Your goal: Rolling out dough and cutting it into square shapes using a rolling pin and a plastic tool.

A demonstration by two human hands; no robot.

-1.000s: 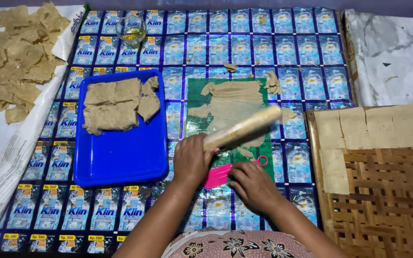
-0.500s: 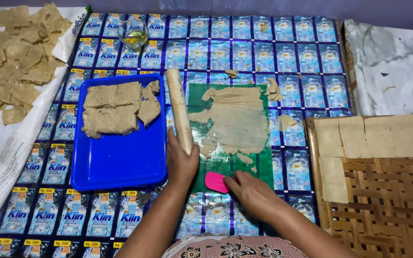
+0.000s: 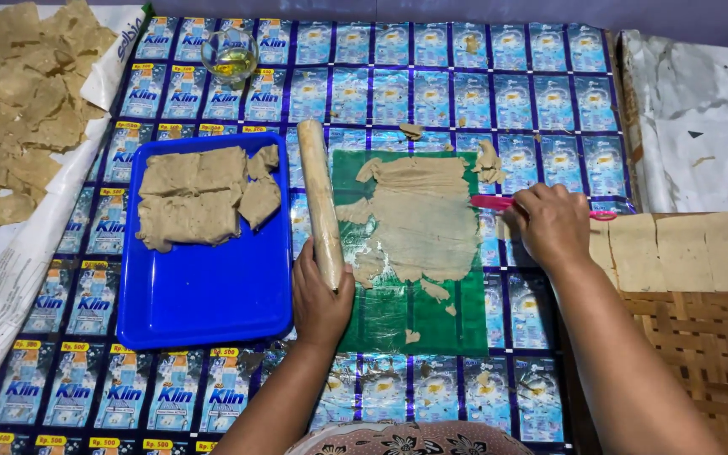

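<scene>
My left hand (image 3: 320, 297) grips the near end of a wooden rolling pin (image 3: 319, 198), which lies lengthwise between a blue tray (image 3: 212, 295) and a green plastic sheet (image 3: 431, 324). A thin, ragged sheet of rolled brown dough (image 3: 423, 215) is spread on the green sheet. My right hand (image 3: 554, 223) holds a pink flat tool (image 3: 489, 202) at the dough's right edge. The blue tray carries slabs of brown dough (image 3: 200, 194).
A mat of blue sachet wrappers (image 3: 431, 76) covers the floor. Cut dough pieces (image 3: 18, 109) dry on white paper at the left. A small glass of oil (image 3: 229, 55) stands at the back. Flat dough squares (image 3: 676, 248) lie on a woven bamboo tray (image 3: 701, 362) at the right.
The rolling pin went from lying across the dough to resting beside the tray. My right hand carried the pink tool from the near side to the dough's right edge.
</scene>
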